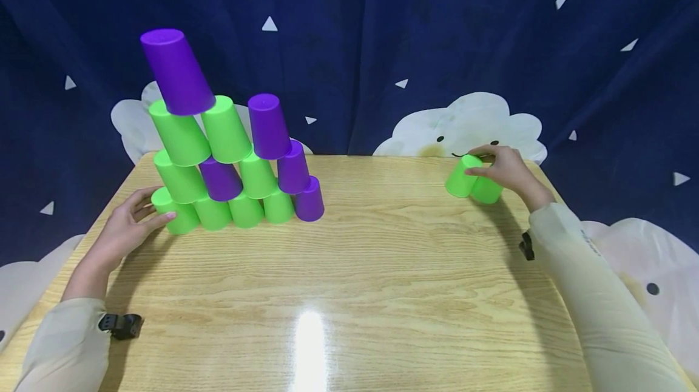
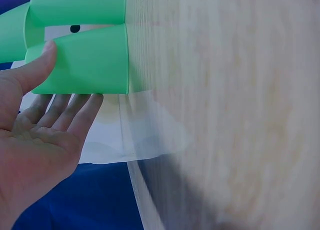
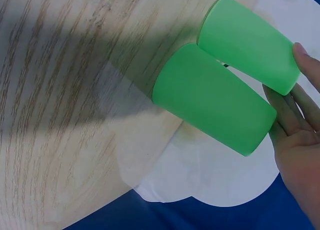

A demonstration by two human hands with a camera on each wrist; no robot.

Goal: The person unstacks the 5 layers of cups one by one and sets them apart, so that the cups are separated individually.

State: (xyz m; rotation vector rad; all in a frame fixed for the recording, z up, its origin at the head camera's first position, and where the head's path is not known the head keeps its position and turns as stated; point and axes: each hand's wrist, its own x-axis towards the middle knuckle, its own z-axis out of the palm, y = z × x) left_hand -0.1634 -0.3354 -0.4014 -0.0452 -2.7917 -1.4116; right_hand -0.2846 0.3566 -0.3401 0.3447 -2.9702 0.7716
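Observation:
Upside-down cups stand stacked as a stepped pyramid at the left. My left hand (image 1: 128,222) touches the left end cup of the bottom row, a green cup (image 2: 82,62), fingertips along its side and thumb on its front. A purple cup (image 1: 177,73) tops the stack, bridging two green cups. Another purple cup (image 1: 269,127) stands at the right end of that third row. Far to the right, my right hand (image 1: 505,168) pinches the narrow upper end of a green cup (image 3: 247,44) between thumb and fingers. A second green cup (image 3: 212,99) stands right beside it, partly hidden by the hand in the head view.
The wooden table (image 1: 377,264) ends at a dark blue curtain (image 1: 338,28) with white clouds and triangles, close behind the cups. A wide stretch of tabletop separates the pyramid from the pair of cups. Dark straps (image 1: 122,325) sit on both wrists.

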